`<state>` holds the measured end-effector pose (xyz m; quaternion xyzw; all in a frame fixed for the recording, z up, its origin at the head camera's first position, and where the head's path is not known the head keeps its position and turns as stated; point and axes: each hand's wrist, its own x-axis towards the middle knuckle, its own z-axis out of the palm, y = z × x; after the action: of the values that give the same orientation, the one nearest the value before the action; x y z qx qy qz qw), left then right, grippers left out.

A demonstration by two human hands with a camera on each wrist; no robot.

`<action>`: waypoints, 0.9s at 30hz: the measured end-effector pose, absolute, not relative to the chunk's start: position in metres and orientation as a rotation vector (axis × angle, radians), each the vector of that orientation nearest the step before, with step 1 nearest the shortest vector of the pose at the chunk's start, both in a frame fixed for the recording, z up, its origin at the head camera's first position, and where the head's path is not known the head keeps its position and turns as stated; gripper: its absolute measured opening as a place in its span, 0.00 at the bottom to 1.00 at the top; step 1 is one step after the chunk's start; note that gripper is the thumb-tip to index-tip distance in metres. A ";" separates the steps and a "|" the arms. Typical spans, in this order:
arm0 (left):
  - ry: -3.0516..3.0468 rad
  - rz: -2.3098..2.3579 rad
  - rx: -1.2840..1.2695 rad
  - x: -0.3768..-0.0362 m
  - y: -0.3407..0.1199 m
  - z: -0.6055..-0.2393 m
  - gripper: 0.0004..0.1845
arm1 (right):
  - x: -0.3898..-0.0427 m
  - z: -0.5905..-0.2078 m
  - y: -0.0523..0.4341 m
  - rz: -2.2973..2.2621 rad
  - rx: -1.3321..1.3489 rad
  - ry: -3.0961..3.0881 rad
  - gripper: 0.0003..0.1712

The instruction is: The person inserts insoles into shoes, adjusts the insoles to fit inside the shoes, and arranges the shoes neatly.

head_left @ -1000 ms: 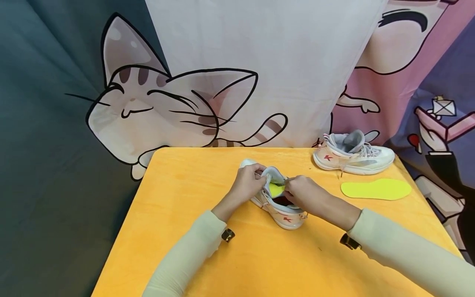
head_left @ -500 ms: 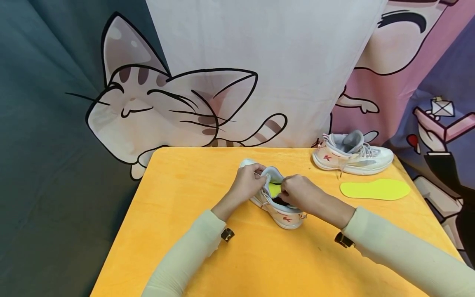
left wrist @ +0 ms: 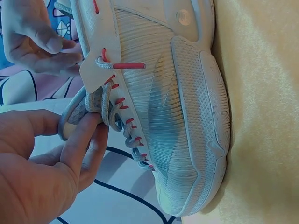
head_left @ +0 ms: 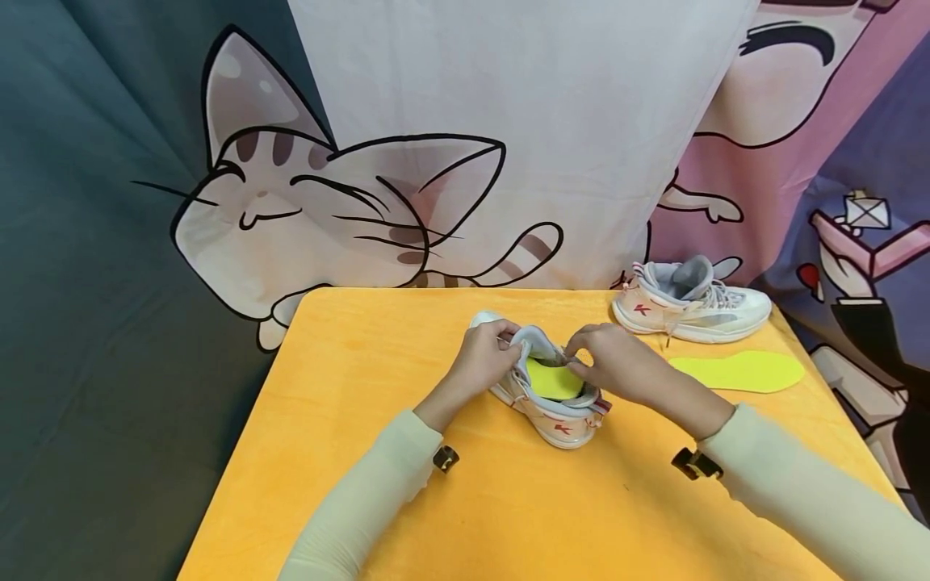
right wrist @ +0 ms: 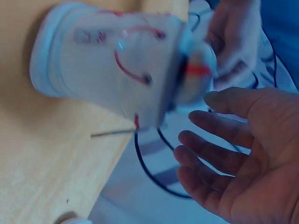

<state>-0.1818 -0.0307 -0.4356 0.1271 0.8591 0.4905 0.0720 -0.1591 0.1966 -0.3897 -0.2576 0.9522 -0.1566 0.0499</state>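
A white sneaker (head_left: 555, 424) with a red mark on its heel stands on the table, toe pointing away to the left. My left hand (head_left: 485, 355) pinches its tongue (left wrist: 74, 114) just above the laces, as the left wrist view shows. Inside the sneaker's opening lies a yellow-green insole (head_left: 554, 381); its front part is hidden in the shoe. My right hand (head_left: 617, 361) is at the right side of the opening. In the right wrist view that hand's fingers (right wrist: 219, 154) are spread and loosely bent, with nothing between them.
Another white sneaker (head_left: 693, 311) stands at the table's back right corner. In front of it a second yellow-green insole (head_left: 748, 371) lies flat, its left end near my right forearm. A printed cat curtain (head_left: 407, 89) hangs behind the yellow table (head_left: 378, 355).
My right hand has come out of the sneaker and moved right. More of the insole inside now shows, reaching toward the heel. My left hand keeps its place on the tongue.
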 end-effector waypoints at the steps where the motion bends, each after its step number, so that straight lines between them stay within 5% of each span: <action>1: 2.583 1.475 0.381 -0.182 -0.031 -0.436 0.13 | -0.162 -0.388 0.201 -0.504 -0.752 2.882 0.12; 12: 2.604 1.473 0.375 -0.182 -0.032 -0.441 0.13 | -0.197 -0.398 0.219 -0.714 -0.418 2.409 0.35; 27: 2.606 1.468 0.377 -0.180 -0.030 -0.439 0.13 | -0.207 -0.413 0.199 -0.696 -0.382 2.239 0.31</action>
<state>-0.1802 -0.0301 -0.4390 0.1249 0.8627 0.4859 0.0635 -0.2071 0.1987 -0.4125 -0.1493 0.8742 -0.2718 0.3738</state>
